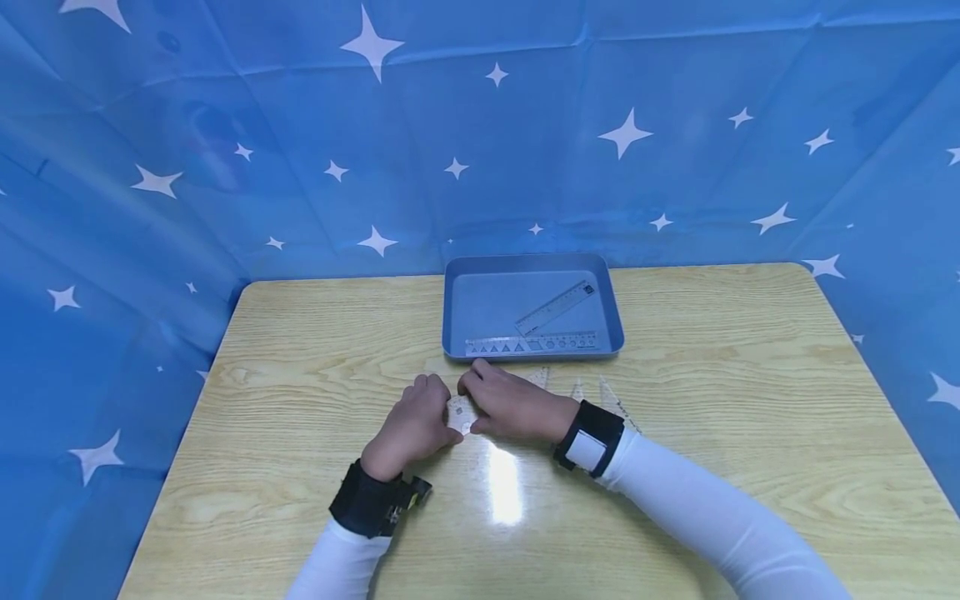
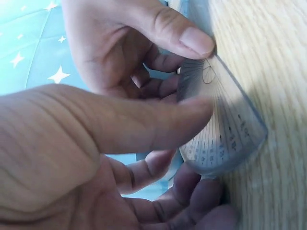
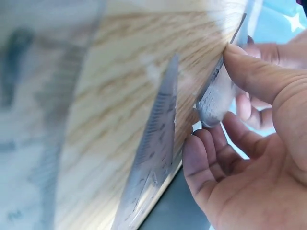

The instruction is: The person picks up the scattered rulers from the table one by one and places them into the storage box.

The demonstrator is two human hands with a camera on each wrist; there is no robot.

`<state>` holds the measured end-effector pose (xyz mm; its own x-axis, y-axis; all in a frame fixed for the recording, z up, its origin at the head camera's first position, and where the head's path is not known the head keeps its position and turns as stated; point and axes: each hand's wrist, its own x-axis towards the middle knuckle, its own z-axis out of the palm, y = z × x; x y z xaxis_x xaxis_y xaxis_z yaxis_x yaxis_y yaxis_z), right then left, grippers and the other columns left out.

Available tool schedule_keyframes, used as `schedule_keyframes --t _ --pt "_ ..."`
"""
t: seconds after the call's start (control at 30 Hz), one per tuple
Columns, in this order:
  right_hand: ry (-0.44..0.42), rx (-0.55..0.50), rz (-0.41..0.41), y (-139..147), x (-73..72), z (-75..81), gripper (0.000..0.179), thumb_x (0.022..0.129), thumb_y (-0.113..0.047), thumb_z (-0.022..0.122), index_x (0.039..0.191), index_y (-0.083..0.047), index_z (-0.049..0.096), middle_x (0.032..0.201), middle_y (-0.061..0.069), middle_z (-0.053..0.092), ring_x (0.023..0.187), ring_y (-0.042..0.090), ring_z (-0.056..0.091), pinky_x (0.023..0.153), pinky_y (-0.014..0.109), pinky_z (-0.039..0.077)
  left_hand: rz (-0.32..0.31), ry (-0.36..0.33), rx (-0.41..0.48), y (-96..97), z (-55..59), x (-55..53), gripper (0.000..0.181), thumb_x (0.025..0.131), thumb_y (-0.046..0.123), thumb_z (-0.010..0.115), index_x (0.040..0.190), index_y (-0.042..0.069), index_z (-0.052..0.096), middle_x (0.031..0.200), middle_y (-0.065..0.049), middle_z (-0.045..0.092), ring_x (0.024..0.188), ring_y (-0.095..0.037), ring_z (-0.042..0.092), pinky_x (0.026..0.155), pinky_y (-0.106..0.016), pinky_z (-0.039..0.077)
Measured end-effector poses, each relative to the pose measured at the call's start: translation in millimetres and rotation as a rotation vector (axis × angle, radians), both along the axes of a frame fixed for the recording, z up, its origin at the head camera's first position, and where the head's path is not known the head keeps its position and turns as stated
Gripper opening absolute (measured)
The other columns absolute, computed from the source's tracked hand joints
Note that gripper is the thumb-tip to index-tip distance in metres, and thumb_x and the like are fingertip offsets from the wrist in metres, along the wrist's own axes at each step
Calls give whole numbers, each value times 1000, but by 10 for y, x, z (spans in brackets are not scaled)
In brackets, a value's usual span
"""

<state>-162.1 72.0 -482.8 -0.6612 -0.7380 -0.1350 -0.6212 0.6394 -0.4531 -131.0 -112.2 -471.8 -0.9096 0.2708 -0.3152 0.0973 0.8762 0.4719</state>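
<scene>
Presently, left hand (image 1: pixel 415 425): curled at the near-left side of a clear protractor (image 1: pixel 460 414), thumb toward the wearer, fingers beyond.
Right hand (image 1: pixel 506 404): closed on the opposite side of the same piece, thumb and fingertips at its edge.
Protractor: between the two hands, apparently tilted, close over the tabletop (image 1: pixel 300 367); whether its lower edge touches the wood cannot be told.
Slip risk: smooth, thin plastic held by its margins could skid free if one hand lets go before the other has a firm pinch.
Crack risk: uneven pressure from two opposing hands might flex the sheet, a judgement from its thinness alone.
Snag risk: clear set squares (image 1: pixel 617 404) lie beside and beyond the right wrist, where a sweeping sleeve (image 1: pixel 697 492) could shift them.
Beyond the hands, head view only: a blue tray (image 1: pixel 480 296) with a slanting ruler (image 1: pixel 551 310) and a shape-stencil ruler (image 1: pixel 532 343) inside.
Left wrist view: radiating lines and small dark markings on the protractor, too fine to read from above, with the right thumb at its corner.
Right wrist view: graduations along one set square near the right hand; a blurred clear piece (image 3: pixel 43 120) close to the lens defies identification.
</scene>
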Motion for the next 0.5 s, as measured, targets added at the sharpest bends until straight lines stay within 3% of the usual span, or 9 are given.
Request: schedule_keyframes --t 0.17,0.33,0.5 --pt "-20 -6 -5 -10 -10 8 51 89 -24 82 127 -5 55 114 6 48 96 16 47 87 32 49 23 8 25 -7 6 4 44 76 15 92 96 4 54 97 -10 46 88 -27 44 71 -35 39" --pt "19 -4 -5 -21 -2 21 49 88 -26 83 122 -6 54 111 6 50 97 19 45 87 35 46 39 14 64 -28 33 8 42 81 10 87 108 3 56 98 -10 51 88 -24 48 74 -36 45" --pt "79 32 -3 -30 33 21 47 90 -28 81 122 -7 53 112 5 51 99 19 44 88 34 46 33 49 112 -54 45 0 28 88 2 76 107 3 55 91 -8 52 81 -22 49 69 -34 43"
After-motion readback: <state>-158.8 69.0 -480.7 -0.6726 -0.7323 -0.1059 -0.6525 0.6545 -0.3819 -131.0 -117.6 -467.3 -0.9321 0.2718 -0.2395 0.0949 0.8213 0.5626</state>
